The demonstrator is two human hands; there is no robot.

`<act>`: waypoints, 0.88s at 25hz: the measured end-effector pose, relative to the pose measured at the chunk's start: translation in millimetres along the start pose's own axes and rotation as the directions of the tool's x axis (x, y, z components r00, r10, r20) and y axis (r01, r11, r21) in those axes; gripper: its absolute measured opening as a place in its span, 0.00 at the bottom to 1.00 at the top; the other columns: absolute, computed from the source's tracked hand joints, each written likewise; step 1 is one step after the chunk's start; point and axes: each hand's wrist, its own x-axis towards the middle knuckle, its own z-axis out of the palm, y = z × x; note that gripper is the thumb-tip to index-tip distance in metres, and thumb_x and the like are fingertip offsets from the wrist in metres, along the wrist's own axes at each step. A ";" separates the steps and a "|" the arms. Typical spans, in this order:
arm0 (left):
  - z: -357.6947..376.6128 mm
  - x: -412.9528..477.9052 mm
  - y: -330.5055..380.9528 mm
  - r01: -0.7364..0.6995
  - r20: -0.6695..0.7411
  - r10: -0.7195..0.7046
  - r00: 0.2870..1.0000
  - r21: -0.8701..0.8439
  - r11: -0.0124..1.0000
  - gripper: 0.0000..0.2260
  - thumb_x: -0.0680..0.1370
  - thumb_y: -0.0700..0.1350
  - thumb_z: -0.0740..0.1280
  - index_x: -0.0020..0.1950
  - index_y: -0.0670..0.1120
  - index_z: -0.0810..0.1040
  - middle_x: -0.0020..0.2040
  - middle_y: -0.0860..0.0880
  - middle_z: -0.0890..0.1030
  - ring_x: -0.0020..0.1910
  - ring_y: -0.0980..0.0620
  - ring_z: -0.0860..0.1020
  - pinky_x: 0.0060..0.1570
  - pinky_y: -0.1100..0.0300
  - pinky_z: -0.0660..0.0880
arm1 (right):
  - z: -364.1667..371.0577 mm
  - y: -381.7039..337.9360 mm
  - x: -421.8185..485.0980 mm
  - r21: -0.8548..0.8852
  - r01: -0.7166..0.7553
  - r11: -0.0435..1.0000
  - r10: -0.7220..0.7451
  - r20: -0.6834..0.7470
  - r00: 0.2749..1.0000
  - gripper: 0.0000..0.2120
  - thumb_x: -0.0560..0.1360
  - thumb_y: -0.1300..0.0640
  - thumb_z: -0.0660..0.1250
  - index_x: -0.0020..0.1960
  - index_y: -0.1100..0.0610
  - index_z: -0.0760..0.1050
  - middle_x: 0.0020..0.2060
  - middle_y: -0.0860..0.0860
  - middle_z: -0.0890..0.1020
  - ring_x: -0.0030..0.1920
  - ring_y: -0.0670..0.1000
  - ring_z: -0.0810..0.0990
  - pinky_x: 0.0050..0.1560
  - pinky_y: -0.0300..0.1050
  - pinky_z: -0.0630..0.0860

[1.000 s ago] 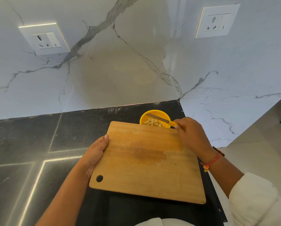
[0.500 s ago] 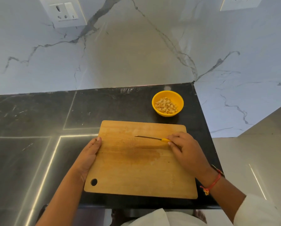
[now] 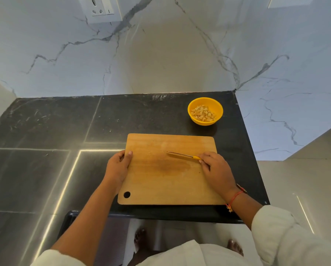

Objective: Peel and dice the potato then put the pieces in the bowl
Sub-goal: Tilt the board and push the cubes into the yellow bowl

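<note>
Left hand [image 3: 116, 167] grips board [image 3: 160, 181]; right hand [image 3: 217, 169], knife [image 3: 182, 154].

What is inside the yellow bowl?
The yellow bowl holds a pile of pale diced potato pieces. The pile covers the bowl's bottom, so anything beneath cannot be seen.

Bowl [image 3: 205, 111] of potato pieces [image 3: 203, 113] behind the cutting board's [image 3: 160, 185] right corner; knife [image 3: 182, 154] on the board.

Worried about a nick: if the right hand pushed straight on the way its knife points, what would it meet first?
Bare cutting board at first, then probably the left hand, whose thumb rests on the board's left edge; it may just miss.
</note>
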 end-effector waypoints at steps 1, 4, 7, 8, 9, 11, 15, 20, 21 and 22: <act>3.0 2.2 -2.0 -0.061 -0.023 0.063 0.998 0.104 0.993 0.13 0.80 0.58 0.64 0.59 0.52 0.78 0.51 0.52 0.82 0.53 0.47 0.81 0.47 0.53 0.77 | 2.0 -0.5 -0.4 -0.003 -0.003 1.000 0.003 -0.010 1.000 0.12 0.80 0.57 0.64 0.62 0.54 0.80 0.54 0.47 0.81 0.54 0.46 0.75 0.56 0.40 0.73; 14.1 3.4 -6.6 -0.155 -0.053 0.187 0.981 0.365 0.918 0.19 0.78 0.57 0.68 0.64 0.48 0.73 0.52 0.53 0.77 0.56 0.49 0.76 0.52 0.51 0.74 | 6.9 -1.9 -3.0 -0.014 -0.013 1.000 0.013 -0.028 1.000 0.12 0.80 0.57 0.64 0.62 0.55 0.80 0.54 0.49 0.81 0.56 0.48 0.76 0.59 0.44 0.74; 24.0 6.9 -11.4 -0.173 -0.072 0.277 0.958 0.624 0.762 0.31 0.74 0.64 0.69 0.67 0.45 0.69 0.59 0.47 0.75 0.61 0.46 0.70 0.62 0.47 0.68 | 8.6 -2.7 -3.6 -0.028 -0.030 0.999 0.029 -0.034 0.999 0.12 0.80 0.58 0.64 0.62 0.57 0.80 0.55 0.51 0.81 0.57 0.51 0.76 0.60 0.47 0.75; 26.9 7.2 -13.1 -0.160 -0.061 0.276 0.959 0.686 0.710 0.35 0.73 0.66 0.68 0.70 0.44 0.67 0.63 0.45 0.74 0.64 0.43 0.68 0.63 0.47 0.67 | 9.3 -3.1 -3.4 -0.034 -0.031 0.999 0.029 -0.037 0.999 0.12 0.80 0.58 0.64 0.62 0.57 0.80 0.55 0.51 0.81 0.57 0.51 0.77 0.60 0.48 0.75; 30.0 6.6 -15.3 -0.147 -0.043 0.257 0.965 0.723 0.675 0.39 0.72 0.69 0.66 0.73 0.43 0.64 0.67 0.43 0.72 0.67 0.41 0.66 0.65 0.46 0.67 | 9.3 -4.1 -3.3 -0.039 -0.034 0.999 0.032 -0.037 0.999 0.12 0.80 0.59 0.64 0.62 0.57 0.80 0.55 0.52 0.81 0.57 0.52 0.77 0.60 0.48 0.75; 35.2 5.2 -22.6 -0.144 -0.002 0.219 0.976 0.748 0.648 0.45 0.72 0.71 0.65 0.77 0.43 0.57 0.73 0.42 0.66 0.72 0.39 0.61 0.69 0.44 0.64 | 9.5 -5.6 -3.1 -0.053 -0.038 0.998 0.036 -0.033 0.999 0.13 0.80 0.58 0.64 0.62 0.58 0.80 0.55 0.52 0.81 0.57 0.52 0.77 0.60 0.47 0.74; 43.0 -1.8 -40.6 -0.265 0.091 0.341 0.936 0.819 0.509 0.45 0.74 0.74 0.53 0.81 0.48 0.45 0.81 0.44 0.49 0.79 0.41 0.49 0.75 0.42 0.54 | 9.2 -6.0 -3.1 -0.087 -0.028 0.996 0.027 -0.006 1.000 0.13 0.81 0.58 0.63 0.63 0.58 0.79 0.56 0.52 0.81 0.58 0.52 0.76 0.61 0.46 0.73; 52.1 -2.0 -51.5 -0.464 0.324 0.455 0.829 0.854 0.236 0.36 0.78 0.73 0.42 0.80 0.57 0.39 0.82 0.51 0.40 0.79 0.50 0.36 0.77 0.44 0.41 | 10.0 -6.3 -3.9 -0.093 0.016 0.996 -0.018 -0.026 0.999 0.13 0.79 0.60 0.65 0.62 0.59 0.80 0.54 0.53 0.81 0.56 0.52 0.76 0.59 0.47 0.74; 52.8 -0.8 -52.7 -0.453 0.325 0.433 0.841 0.860 0.234 0.35 0.78 0.73 0.41 0.80 0.58 0.38 0.82 0.52 0.40 0.79 0.51 0.36 0.77 0.43 0.42 | 10.1 -6.4 -5.2 -0.096 0.025 0.995 -0.028 -0.031 0.999 0.12 0.78 0.60 0.66 0.61 0.59 0.81 0.53 0.53 0.81 0.55 0.52 0.76 0.58 0.47 0.75; 53.5 0.8 -54.2 -0.447 0.321 0.425 0.846 0.862 0.239 0.35 0.78 0.73 0.40 0.80 0.58 0.39 0.81 0.52 0.41 0.79 0.51 0.36 0.77 0.43 0.42 | 10.3 -5.9 -6.3 -0.103 0.042 0.994 -0.046 -0.038 0.998 0.13 0.78 0.59 0.67 0.61 0.59 0.81 0.53 0.52 0.81 0.55 0.52 0.76 0.58 0.48 0.76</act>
